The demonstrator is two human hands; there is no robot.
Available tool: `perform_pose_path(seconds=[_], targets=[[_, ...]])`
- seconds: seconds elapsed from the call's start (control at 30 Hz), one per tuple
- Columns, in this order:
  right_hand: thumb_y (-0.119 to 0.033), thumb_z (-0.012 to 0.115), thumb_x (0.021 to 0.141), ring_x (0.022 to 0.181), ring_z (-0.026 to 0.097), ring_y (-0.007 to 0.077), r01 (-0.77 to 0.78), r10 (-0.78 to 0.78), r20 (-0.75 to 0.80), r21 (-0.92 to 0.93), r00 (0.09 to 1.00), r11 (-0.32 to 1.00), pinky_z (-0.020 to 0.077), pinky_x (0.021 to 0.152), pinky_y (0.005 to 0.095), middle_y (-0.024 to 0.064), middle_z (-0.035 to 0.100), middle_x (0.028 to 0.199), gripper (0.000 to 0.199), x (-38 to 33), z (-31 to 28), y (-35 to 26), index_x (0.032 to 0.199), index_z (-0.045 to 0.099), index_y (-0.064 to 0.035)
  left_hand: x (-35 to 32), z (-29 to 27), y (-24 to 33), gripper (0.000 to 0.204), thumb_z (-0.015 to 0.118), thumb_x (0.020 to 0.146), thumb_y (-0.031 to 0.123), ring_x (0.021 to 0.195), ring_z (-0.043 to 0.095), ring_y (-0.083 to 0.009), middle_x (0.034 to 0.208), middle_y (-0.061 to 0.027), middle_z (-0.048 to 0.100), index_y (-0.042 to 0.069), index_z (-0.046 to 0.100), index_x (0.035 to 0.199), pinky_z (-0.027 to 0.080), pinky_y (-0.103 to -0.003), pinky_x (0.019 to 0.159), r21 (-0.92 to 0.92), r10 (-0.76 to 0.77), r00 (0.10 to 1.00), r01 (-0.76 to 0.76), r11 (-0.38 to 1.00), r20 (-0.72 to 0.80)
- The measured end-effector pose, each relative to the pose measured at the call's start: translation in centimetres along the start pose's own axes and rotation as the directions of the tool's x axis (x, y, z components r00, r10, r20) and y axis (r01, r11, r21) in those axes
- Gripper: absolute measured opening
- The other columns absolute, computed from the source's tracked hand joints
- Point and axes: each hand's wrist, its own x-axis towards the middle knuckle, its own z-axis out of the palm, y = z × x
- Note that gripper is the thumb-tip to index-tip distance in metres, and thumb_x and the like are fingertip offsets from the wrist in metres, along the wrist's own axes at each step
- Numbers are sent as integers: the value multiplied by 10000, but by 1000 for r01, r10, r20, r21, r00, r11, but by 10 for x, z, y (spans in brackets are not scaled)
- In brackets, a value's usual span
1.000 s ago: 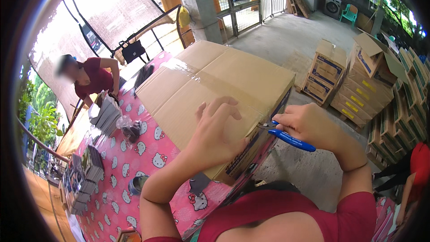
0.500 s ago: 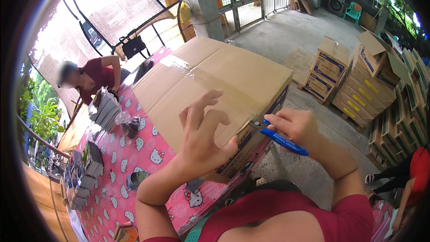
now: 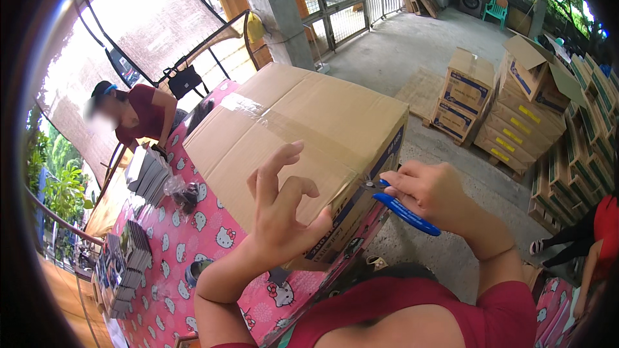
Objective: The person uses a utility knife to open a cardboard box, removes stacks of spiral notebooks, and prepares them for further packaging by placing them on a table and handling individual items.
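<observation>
A large brown cardboard box [image 3: 303,116], its flaps lying flat with glossy clear tape across the top, rests on a table [image 3: 171,232] covered in pink cloth printed with white cartoon cat heads. The right hand [image 3: 429,190] is closed around a metal hand tool with curved blue plastic handles [image 3: 409,214], just beyond the box's near right edge; its fingers pinch the upper handle, and the lower one shows beneath them. The tool's metal head points left and meets the box at that top edge; whether it grips the cardboard cannot be told. The left hand [image 3: 280,222] is held at the box's near side, its fingers [image 3: 273,166] spread and curled above the top panel, the thumb apart by the printed side. Whether they touch the cardboard is unclear. The tool lies right of these fingers, well apart from them.
</observation>
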Motion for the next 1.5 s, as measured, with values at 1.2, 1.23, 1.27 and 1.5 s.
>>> perform_pose_path(seconds=[1.2,1.23,1.27,1.5], targets=[[-143,668,699,548,580,203,-26,20,-230,-23,973,999,442,449,313,36,576,709,217,-13,28,22,907,650,-81,2,-2,3,310,701,541,120,1080,449,-324,1213,-196,390,51,479,746,391,-417,888,70,-113,994,113,991,-8],[-136,667,698,549,580,202,-26,22,-224,-15,974,1000,443,450,314,36,574,707,216,-12,28,22,905,650,-78,1,-2,3,311,701,540,120,1080,449,-324,1212,-197,390,51,480,747,392,-416,887,73,-114,993,115,991,-8],[-129,666,697,550,580,201,-25,23,-218,-7,976,1000,445,452,315,37,573,704,214,-11,27,21,903,650,-75,1,-3,3,312,702,539,121,1079,450,-324,1212,-198,390,51,480,747,393,-416,886,77,-116,993,116,990,-8],[-90,644,720,566,575,248,65,78,-506,259,859,964,441,477,304,91,591,720,177,13,50,32,888,645,-34,1,0,2,326,714,521,127,1086,438,-318,1214,-196,392,68,490,749,354,-408,896,76,-87,993,93,993,-80]])
